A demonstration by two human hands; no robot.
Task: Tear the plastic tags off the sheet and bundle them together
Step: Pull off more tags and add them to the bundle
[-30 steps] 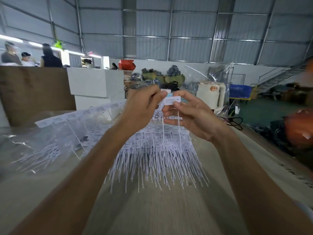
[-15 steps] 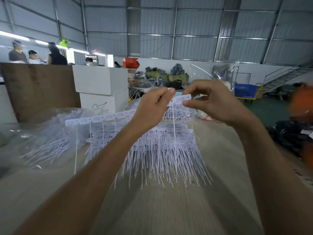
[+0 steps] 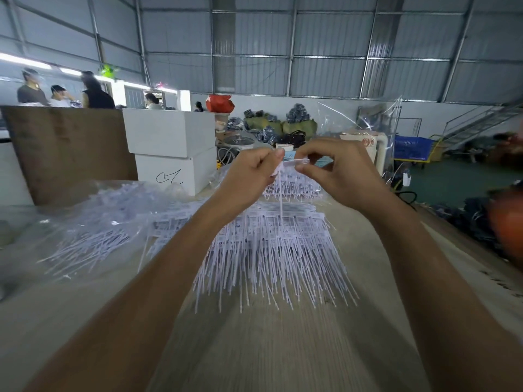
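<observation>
You are in a big metal-walled shed, at a pale worktop (image 3: 268,349) carrying a heap of tags (image 3: 271,250). Above that heap, your left hand (image 3: 249,176) and right hand (image 3: 336,168) each pinch a tag strip (image 3: 294,163), grip clamped. Expect it light, thin and bendy; hold the flat head beside the tear line, not the whippy tail

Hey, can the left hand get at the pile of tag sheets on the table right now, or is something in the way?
Probably not at once: the left hand and right hand both pinch a tag strip. Nothing blocks the way down to the pile of tag sheets.
</observation>
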